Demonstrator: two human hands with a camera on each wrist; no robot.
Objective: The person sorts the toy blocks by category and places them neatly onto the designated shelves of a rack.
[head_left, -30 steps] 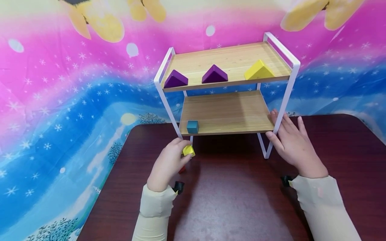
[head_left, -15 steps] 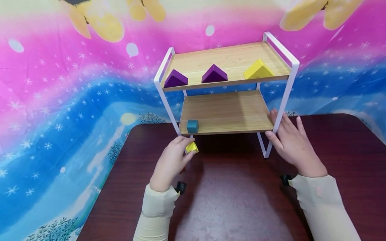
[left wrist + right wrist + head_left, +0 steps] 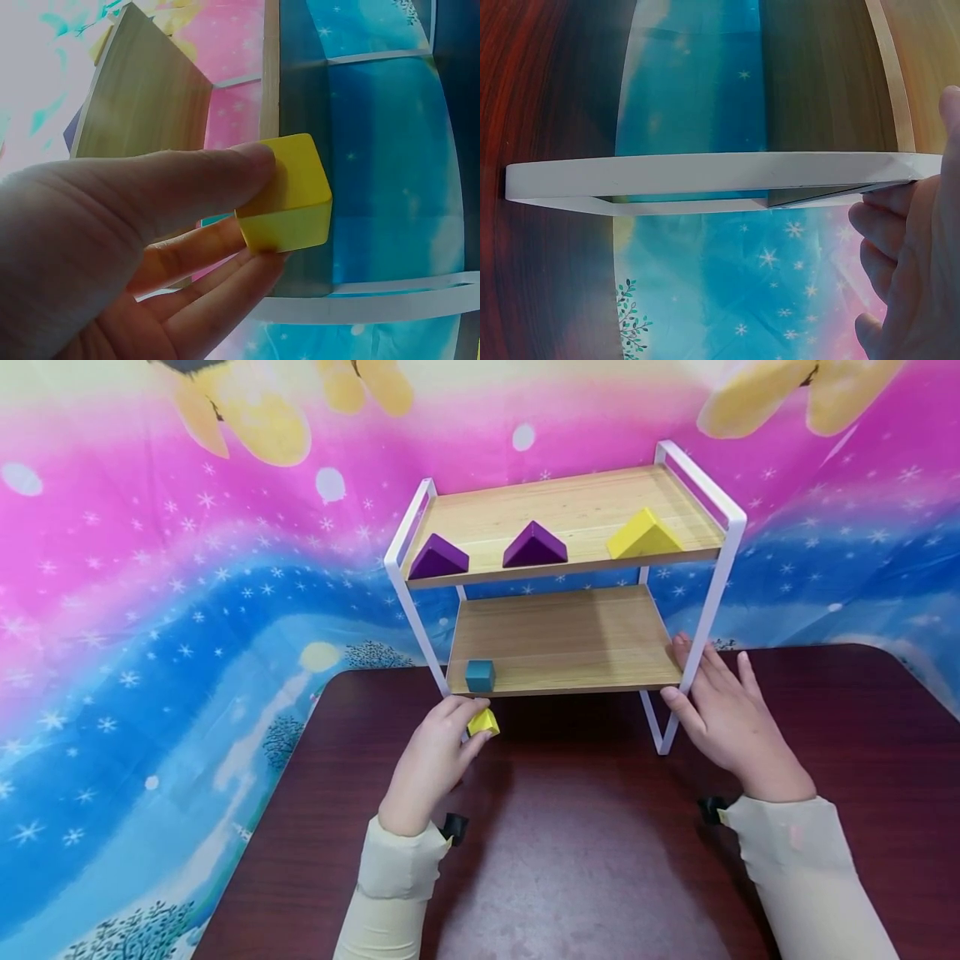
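My left hand [image 3: 429,758] pinches a yellow cube [image 3: 289,195] between thumb and fingers, just below the front left edge of the lower shelf. A teal cube [image 3: 480,676] sits on that lower shelf [image 3: 562,643], near its left front corner. At the right side of the two-tier rack, my right hand [image 3: 738,727] rests against the white frame post [image 3: 705,610], fingers extended. In the right wrist view the fingers [image 3: 889,225] touch the white frame [image 3: 705,174] beside the shelf edge.
On the upper shelf [image 3: 555,510] stand two purple triangular blocks [image 3: 438,557] and a yellow triangular block [image 3: 645,535] along the front. The rack stands on a dark red-brown table [image 3: 585,852], before a colourful cloth backdrop [image 3: 225,552].
My left hand has moved slightly right and up with the yellow cube, toward the lower shelf's front edge. The right hand stays at the rack's post.
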